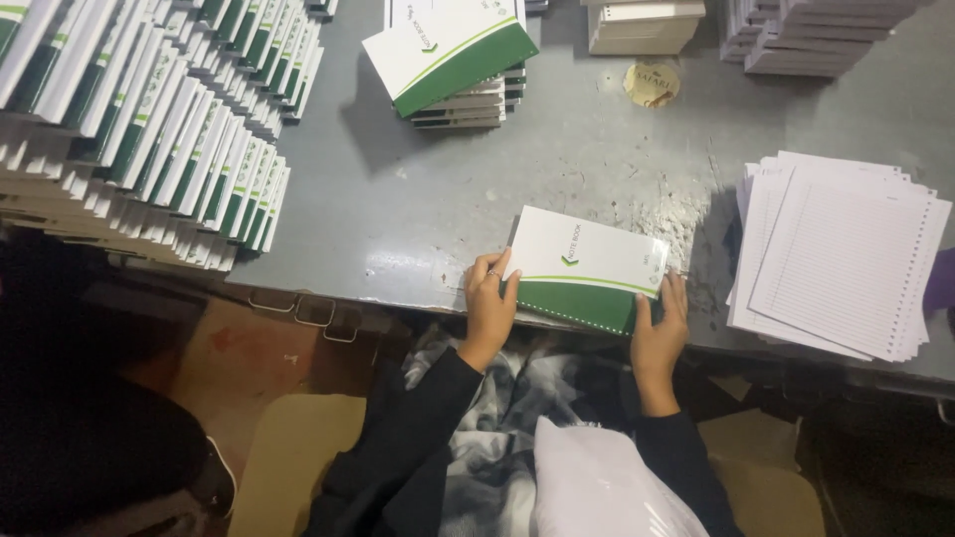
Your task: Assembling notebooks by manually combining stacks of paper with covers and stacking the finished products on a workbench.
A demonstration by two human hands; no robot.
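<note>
A flat rectangular notebook with a smooth white-and-green card cover lies at the near edge of a scuffed grey metal table, a row of small punched holes running along its green lower edge. The left hand presses against the notebook's left short edge, fingers together and curled over the corner, a ring on one finger. The right hand holds the lower right corner, fingers laid flat up the right edge, thumb tucked under the edge; both hands clamp the one notebook between them, neither spread wide.

To the right, just apart from the notebook, sits one fanned pile of lined paper sheets, thin and white, with punched holes along its right side. At the back centre stands one short stack of finished notebooks, the top one skewed across the rest. On the left, long overlapping rows of the same covers lean like shingles; there are too many to count. Two more paper stacks sit at the far edge, and one round gold sticker lies on the table between them.
</note>
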